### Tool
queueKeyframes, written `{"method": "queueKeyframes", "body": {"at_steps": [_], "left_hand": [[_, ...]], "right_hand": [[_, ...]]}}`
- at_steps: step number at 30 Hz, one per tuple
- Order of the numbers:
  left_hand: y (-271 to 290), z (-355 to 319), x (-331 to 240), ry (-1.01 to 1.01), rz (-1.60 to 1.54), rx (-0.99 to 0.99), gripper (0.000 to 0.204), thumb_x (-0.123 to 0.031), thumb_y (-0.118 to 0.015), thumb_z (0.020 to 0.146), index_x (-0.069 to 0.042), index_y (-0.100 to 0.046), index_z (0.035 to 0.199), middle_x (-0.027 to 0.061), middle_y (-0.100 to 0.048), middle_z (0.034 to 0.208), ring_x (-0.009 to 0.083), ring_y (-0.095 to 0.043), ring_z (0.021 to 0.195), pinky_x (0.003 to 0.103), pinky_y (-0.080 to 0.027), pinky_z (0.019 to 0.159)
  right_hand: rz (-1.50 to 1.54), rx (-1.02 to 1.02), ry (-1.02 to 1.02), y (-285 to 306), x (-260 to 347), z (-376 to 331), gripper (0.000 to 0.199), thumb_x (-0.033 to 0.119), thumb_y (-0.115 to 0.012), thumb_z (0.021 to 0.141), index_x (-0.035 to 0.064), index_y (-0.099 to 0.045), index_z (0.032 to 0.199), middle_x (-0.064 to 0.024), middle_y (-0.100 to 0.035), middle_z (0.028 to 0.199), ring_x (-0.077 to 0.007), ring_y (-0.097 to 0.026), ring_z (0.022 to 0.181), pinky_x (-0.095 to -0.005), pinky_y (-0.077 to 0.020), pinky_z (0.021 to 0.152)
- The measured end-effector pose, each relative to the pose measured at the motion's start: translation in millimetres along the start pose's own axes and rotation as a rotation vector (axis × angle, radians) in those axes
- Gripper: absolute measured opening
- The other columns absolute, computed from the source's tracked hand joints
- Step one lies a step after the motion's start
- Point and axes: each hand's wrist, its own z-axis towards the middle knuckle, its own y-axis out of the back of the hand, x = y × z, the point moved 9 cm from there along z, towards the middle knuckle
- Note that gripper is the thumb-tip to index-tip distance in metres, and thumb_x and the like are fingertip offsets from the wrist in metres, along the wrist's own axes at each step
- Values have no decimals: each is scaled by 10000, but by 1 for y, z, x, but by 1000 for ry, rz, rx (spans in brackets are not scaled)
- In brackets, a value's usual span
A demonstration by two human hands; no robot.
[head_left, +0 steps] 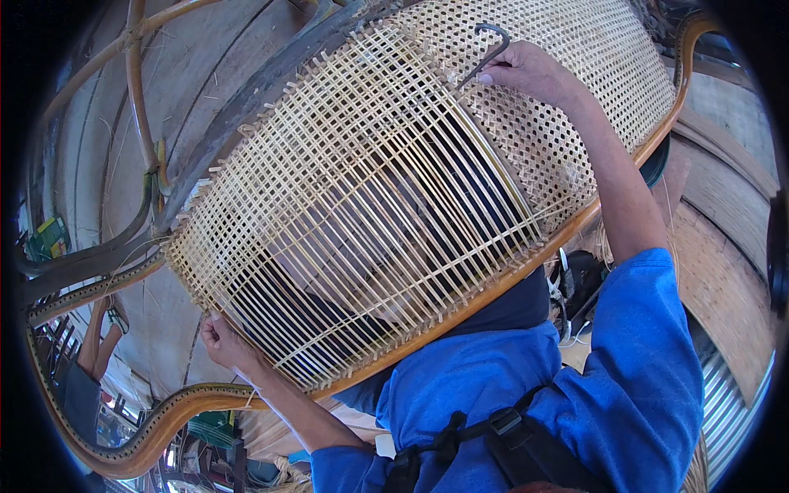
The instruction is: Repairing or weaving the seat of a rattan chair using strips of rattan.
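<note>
A cane-woven panel [296,148] fills the curved wooden frame [526,256] in front of me. Its left and upper strips are crossed closely; across the middle and lower part, strands run with wide gaps between them. My right hand [522,74] grips a dark rod with a hooked end [505,41], its lower tip at the panel where the open strands border a denser woven section [542,33]. At the panel's lower left edge my left hand [228,343] has its fingers curled together against the weave. Whatever it pinches is too small to make out.
Curved wooden arms of the furniture [164,407] sweep out at lower left, with a dark beam [90,261] above them. Another person's legs [94,341] show at far left. Wooden boards [723,279] lie at right, near corrugated metal sheet [727,435].
</note>
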Motion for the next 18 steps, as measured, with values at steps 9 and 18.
{"method": "queueKeyframes", "body": {"at_steps": [9,18], "left_hand": [[-43,-92,-129,-574,669,-96,151,-107,-550,853,-5,-581,960,180,-479,1209,297,-442,1160,405,-352,981],[-277,-399,-332,-1152,-109,937,224,-95,-574,844,-9,-583,1050,154,-568,1095,274,-522,1070,356,-400,916]], "right_hand": [[-449,-347,-132,138,-39,-96,250,270,-582,859,35,-624,935,-94,-591,758,-176,-543,695,-308,-437,677],[55,-330,-39,223,72,-275,235,214,-584,870,-19,-613,885,-18,-566,725,-89,-517,689,-263,-430,651]]}}
